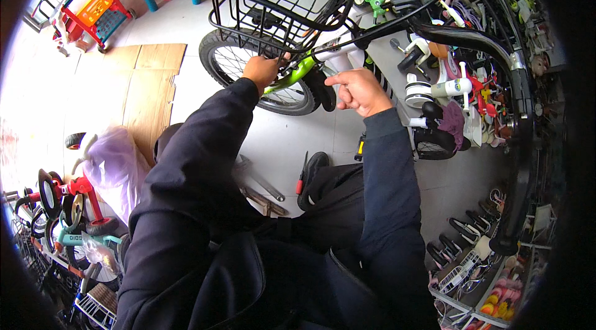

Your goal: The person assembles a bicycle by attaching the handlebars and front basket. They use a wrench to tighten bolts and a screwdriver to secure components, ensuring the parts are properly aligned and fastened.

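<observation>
A bicycle with a green front fork (300,75), a black-tyred front wheel (287,106) and a black wire basket (279,4) is in front of me. My left hand (262,72) is closed beside the wheel, close under the basket at the fork. Its fingertips are partly hidden, so what they grip cannot be made out. To the right of the fork, my right hand (362,91) has its index finger pointing left and its other fingers curled in. Anything small inside it is hidden. A black mudguard (324,91) hangs between the wheel and this hand.
A wrench (267,181), a red-handled screwdriver (302,181) and pliers (264,201) lie on the floor by my shoe (315,171). Flattened cardboard (146,75) is at left. Children's bikes (87,237) stand lower left; toys and parts (459,88) crowd the right. The black handlebar (465,35) arches close by.
</observation>
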The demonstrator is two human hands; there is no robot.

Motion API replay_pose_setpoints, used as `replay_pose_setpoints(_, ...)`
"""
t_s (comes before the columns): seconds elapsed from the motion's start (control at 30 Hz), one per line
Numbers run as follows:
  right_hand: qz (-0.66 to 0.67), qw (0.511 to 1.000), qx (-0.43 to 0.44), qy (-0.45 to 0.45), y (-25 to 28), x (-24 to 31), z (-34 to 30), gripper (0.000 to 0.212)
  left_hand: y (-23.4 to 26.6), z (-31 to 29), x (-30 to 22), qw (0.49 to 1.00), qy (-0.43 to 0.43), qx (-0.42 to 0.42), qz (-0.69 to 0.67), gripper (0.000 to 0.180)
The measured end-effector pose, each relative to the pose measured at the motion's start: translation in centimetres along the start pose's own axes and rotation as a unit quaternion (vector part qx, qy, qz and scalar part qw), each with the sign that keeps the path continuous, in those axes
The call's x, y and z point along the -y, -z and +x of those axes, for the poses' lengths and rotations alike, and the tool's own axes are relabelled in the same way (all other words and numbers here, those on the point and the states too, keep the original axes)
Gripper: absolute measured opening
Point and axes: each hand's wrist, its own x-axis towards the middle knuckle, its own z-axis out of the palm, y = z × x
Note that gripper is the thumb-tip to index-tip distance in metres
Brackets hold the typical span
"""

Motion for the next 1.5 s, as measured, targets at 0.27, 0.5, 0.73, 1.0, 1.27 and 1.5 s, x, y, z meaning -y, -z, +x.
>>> replay_pose_setpoints(0.27, 0.022, 0.999, 0.042, -0.006, -0.6, -0.7, 0.1, 0.032, 0.3, -0.2, -0.2, 0.999, -0.023, 0.018, 0.033, 0.056)
replay_pose_setpoints(0.5, -0.058, 0.995, 0.004, 0.085, -2.6, -3.1, -0.2, 0.033, 0.2, -0.2, -0.5, 0.997, 0.050, 0.000, -0.062, 0.052)
replay_pose_setpoints(0.73, 0.089, 0.992, 0.088, -0.010, 1.2, -1.8, 0.7, 0.038, 0.3, 0.1, 0.1, 0.996, 0.009, -0.002, -0.087, 0.053)
replay_pose_setpoints(1.0, 0.245, 0.968, 0.035, -0.038, 0.0, -2.9, 1.0, 0.036, -0.1, 0.4, 0.1, 0.986, 0.057, -0.009, -0.156, 0.050)
replay_pose_setpoints(1.27, -0.123, 0.966, -0.161, 0.163, -9.2, -9.1, 2.7, 0.029, -0.6, 0.8, 1.8, 0.997, -0.012, -0.036, -0.064, 0.048)
replay_pose_setpoints(1.5, -0.166, 0.973, -0.106, 0.120, -6.3, -8.8, -0.3, 0.027, 0.1, -1.2, -1.2, 0.984, -0.093, -0.109, 0.106, 0.041)
